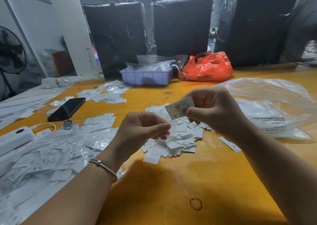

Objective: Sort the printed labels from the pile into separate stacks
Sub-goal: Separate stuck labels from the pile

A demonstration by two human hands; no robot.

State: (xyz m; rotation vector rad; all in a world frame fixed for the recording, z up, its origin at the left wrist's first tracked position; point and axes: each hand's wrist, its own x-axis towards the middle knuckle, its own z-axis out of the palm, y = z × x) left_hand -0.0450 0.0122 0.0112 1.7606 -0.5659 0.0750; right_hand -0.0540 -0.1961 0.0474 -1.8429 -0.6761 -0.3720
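Orange table point(171, 187) carries label piles point(171, 142), phone point(66, 109), lavender tray point(145, 77), rubber band point(195, 203).

A white printed label point(179, 107) marked "S" near its lower end is pinched by the right hand point(211, 111) between thumb and fingers, held tilted in the air above the heap. Directly below and between both hands lies the loose pile of white labels point(173, 139), overlapping at all angles, some face down. A small clear sleeve point(169, 133), see-through and limp, hangs from the left hand point(142, 130) just under that label.
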